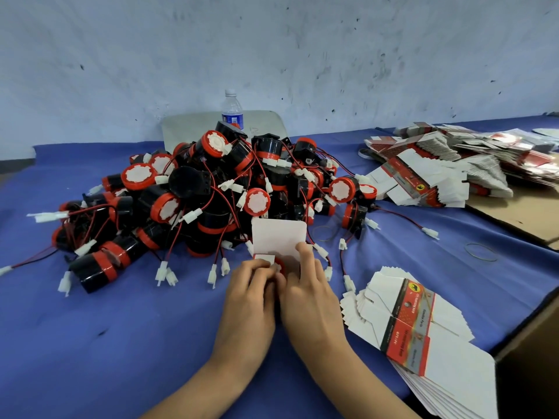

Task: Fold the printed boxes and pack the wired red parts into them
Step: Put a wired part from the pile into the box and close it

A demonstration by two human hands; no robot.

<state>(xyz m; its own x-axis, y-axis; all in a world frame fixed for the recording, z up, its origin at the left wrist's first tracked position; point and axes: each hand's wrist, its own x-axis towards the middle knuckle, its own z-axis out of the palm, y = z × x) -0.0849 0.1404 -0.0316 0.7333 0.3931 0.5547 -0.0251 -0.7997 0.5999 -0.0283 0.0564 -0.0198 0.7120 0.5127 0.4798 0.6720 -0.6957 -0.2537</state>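
**Both hands close a box at the foot of the parts pile**

Head view: at the lower centre of the frame, the left hand (pixel 251 293) and the right hand (pixel 311 294) sit side by side, touching, on a small white cardboard box (pixel 278 237). The box's tall rounded top flap stands open above the fingers. The left hand's fingers are curled over the box's near edge and pinch a short side flap. The right hand grips the box's right side, with its index finger laid straight up the inside of the tall flap. Between the two hands the round red part (pixel 280 266) shows just inside the box mouth.

Directly behind the box, filling the centre left, lies a heap of red-and-black wired parts (pixel 211 189) with white plug ends trailing onto the blue tablecloth (pixel 121 328).

At the lower right, a fanned stack of flat red-and-white printed boxes (pixel 423 322) lies beside the right forearm. A larger, looser spread of flat printed boxes (pixel 438 164) fills the upper right, partly on a brown cardboard sheet (pixel 520 213).

A clear plastic water bottle (pixel 232 111) stands behind the heap, against the scuffed pale wall (pixel 272 40). A thin rubber band (pixel 481 251) lies on the cloth at right.
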